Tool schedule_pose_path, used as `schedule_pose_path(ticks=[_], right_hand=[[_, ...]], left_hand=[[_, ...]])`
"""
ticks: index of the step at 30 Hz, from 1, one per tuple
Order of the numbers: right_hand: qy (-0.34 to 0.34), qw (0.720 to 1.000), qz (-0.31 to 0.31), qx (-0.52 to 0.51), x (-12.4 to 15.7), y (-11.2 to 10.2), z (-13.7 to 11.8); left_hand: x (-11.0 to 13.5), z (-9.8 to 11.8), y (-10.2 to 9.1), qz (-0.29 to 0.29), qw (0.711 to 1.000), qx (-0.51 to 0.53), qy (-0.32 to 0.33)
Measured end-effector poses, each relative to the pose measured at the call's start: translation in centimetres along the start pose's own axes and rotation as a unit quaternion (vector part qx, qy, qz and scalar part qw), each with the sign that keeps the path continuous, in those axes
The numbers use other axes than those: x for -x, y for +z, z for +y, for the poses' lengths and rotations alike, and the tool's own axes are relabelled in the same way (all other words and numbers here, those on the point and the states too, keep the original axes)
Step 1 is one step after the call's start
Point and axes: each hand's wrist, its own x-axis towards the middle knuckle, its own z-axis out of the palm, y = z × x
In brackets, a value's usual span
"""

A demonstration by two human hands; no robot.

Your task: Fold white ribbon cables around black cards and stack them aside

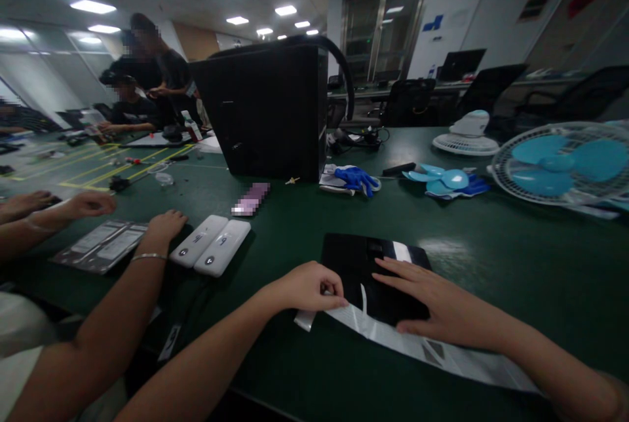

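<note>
My left hand (317, 287) is closed, its thumb and fingertips pinching the left end of a long, pale, shiny strip (393, 337). From there the strip runs to the right along the table's near side and passes below my right forearm. A narrow white sliver (363, 299) stands up from it. Flat on the green table lies a black panel (344, 255) with a white label (401, 251). My right hand (422, 291) rests on the panel, fingers stretched out and spread. Its palm covers part of the panel. Under my left hand a small whitish scrap (305, 320) shows.
A co-worker's hands (167, 224) are at the left, by silvery bagged flat items (105, 245). Nearby lie two white power-bank-like blocks (223, 248) and a pink phone (253, 198). Beyond stand a black case (270, 114), blue gloves (356, 179) and a fan grille with blue blades (565, 163).
</note>
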Motion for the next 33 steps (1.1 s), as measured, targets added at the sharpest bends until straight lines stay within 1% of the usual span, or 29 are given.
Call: schedule_pose_path(ticks=[3,11,15,21,26,33], right_hand=[[-0.007,1.000,0.008,-0.007,-0.1,0.1,0.1],[0.017,1.000,-0.003,0.000,-0.2,0.0,0.1],[0.004,1.000,0.008,-0.009,-0.3,0.3,0.5],[0.019,1.000,-0.015,0.001,-0.6,0.3,0.8],[0.004,1.000,-0.003,-0.008,-0.5,0.6,1.3],[0.012,1.000,-0.009,-0.010,-0.7,0.6,1.3]], left_hand=[[0.0,-0.1,0.0,0.004,1.000,-0.005,0.007],[0.0,0.1,0.0,0.005,1.000,-0.022,0.004],[0.0,0.0,-0.1,0.006,0.999,-0.036,0.011],[0.0,0.2,-0.3,0.006,1.000,-0.029,0.004],[-0.1,0.2,-0.3,0.007,0.999,-0.035,0.011],[-0.1,0.4,-0.4,-0.001,0.999,-0.038,0.002]])
